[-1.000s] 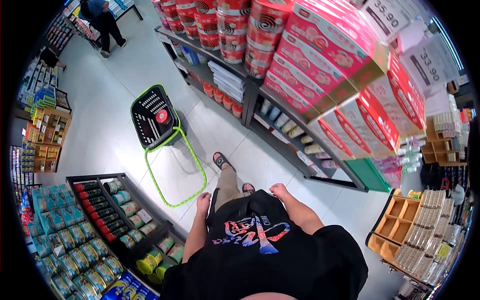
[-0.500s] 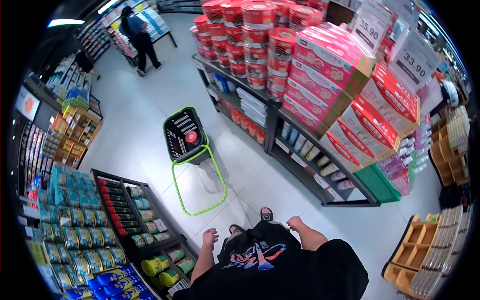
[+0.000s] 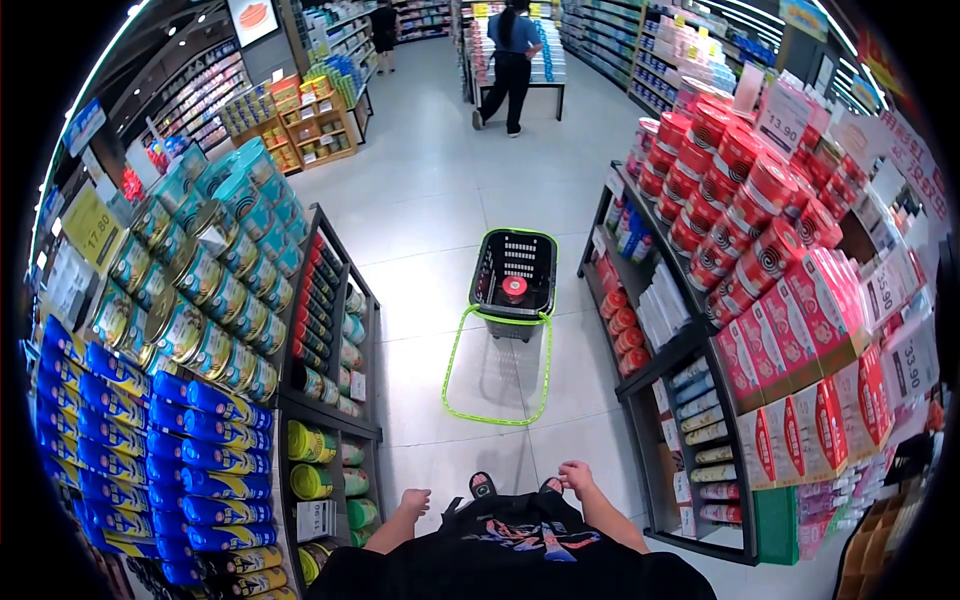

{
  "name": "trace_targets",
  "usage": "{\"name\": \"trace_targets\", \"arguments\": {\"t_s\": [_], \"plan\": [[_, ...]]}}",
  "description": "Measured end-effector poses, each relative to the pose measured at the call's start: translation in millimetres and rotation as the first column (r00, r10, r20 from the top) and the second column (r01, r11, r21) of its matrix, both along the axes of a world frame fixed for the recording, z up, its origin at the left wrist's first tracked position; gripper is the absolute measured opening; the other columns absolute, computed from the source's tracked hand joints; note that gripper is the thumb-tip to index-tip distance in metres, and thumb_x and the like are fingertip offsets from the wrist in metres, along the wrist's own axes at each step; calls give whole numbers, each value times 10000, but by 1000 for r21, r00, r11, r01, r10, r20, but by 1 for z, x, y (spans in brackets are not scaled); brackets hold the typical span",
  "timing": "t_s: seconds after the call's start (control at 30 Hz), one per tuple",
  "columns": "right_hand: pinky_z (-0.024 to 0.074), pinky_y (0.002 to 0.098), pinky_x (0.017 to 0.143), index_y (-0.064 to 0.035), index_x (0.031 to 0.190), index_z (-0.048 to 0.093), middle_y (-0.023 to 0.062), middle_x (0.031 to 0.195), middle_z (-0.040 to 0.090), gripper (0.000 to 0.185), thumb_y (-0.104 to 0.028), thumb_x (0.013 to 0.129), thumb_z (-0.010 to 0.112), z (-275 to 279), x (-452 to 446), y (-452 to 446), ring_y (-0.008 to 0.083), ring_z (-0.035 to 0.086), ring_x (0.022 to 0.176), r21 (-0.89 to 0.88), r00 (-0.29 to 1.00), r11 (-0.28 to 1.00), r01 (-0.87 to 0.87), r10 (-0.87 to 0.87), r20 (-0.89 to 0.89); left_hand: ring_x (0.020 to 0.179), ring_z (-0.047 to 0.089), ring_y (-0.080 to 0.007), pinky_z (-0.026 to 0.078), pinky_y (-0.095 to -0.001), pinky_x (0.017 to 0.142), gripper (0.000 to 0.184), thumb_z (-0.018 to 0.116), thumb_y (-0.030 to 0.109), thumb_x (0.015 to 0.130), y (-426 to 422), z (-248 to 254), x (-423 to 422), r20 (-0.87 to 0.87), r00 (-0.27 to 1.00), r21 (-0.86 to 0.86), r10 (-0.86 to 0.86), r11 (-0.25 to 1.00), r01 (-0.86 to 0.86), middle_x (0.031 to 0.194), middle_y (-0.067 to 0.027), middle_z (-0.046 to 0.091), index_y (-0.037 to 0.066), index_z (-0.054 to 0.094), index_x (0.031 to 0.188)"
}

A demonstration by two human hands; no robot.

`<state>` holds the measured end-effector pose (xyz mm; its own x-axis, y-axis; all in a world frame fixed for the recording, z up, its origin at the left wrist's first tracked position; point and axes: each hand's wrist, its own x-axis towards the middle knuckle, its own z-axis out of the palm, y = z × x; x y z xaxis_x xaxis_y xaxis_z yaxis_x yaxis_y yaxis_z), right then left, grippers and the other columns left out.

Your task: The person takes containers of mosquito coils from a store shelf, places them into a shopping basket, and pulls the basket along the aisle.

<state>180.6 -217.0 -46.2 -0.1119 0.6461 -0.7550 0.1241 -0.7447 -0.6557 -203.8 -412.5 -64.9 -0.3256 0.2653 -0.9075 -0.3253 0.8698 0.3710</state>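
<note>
My left hand [image 3: 416,501] hangs low beside my body, its fingers loosely bent and nothing in it. On the other side, my right hand [image 3: 574,477] is also bare, fingers relaxed and a little apart. Neither touches anything. Ahead on the floor stands a black shopping basket [image 3: 543,275] with a bright green rim, apart from both hands. Its long green handle [image 3: 447,372] is pulled out toward me. Inside the basket lies a round red container [image 3: 514,287].
Shelves flank the aisle: teal cans [image 3: 256,190] and blue packs [image 3: 222,475] on the left, red tubs [image 3: 705,165] and pink boxes [image 3: 790,330] on the right. Farther off, a person in a blue top [image 3: 515,50] walks near a display table, and another person [image 3: 384,35] stands.
My view has swung leftward and up, so the basket and the people appear farther right. The left shelves show more fully. Both hands remain low and empty.
</note>
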Motion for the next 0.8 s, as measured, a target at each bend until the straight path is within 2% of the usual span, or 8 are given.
{"name": "trace_targets", "arguments": {"t_s": [0.17,0.23,0.33,0.37,0.43,0.6,0.73,0.8], "plan": [[450,271,448,38,849,626,111,710,600,174,-88,728,629,-15,-4,-34,143,548,527,-55,934,940,-337,341,111,512,504,-174,384,-326,447,196,602,183,771,-27,-8,-18,-47,997,2,67,998,-67,752,-90,567,25,563,880],[481,292,514,38,842,642,126,728,619,192,-73,685,653,-20,9,-38,181,587,587,-38,951,976,-215,218,220,508,504,-177,385,-322,442,206,605,185,766,-27,-7,-21,-7,996,30,84,996,-84,755,-91,571,20,565,883],[455,305,453,55,854,634,107,704,617,201,28,657,602,-49,33,-30,180,577,552,5,950,996,-86,80,303,513,506,-174,388,-314,441,222,607,185,758,-14,-4,-8,-1,999,-2,50,999,-50,751,-89,575,13,573,896],[455,305,453,55,854,634,107,704,617,201,28,657,602,-40,32,-31,180,577,552,6,949,996,-87,81,305,513,507,-172,388,-310,441,223,606,185,758,-6,-7,-5,5,1000,9,26,1000,-26,745,-87,575,14,578,897],[463,317,466,48,817,642,121,671,610,203,36,619,598,-23,34,-30,193,578,547,135,848,965,-224,125,514,535,521,-172,394,-301,449,226,606,191,756,9,-14,-1,29,999,56,-14,998,13,754,-84,577,13,585,893],[456,304,464,43,801,645,136,658,605,203,32,610,577,-44,38,-25,203,575,541,89,832,945,-314,229,506,571,536,-172,403,-290,460,268,610,215,755,55,-6,11,-5,999,166,-55,985,55,781,-85,581,5,591,922],[448,305,446,56,814,632,138,630,589,211,50,638,518,-30,49,3,201,564,510,44,892,962,-269,232,389,595,547,-175,412,-290,467,292,606,231,759,83,0,21,-33,997,176,-64,982,69,804,-90,589,3,593,941],[433,306,420,61,842,614,140,601,571,223,55,657,490,-30,61,24,204,549,483,-29,970,991,-130,133,202,600,550,-182,421,-302,479,285,596,229,768,87,-10,31,-76,994,153,-77,984,88,812,-95,591,5,588,945]]}}
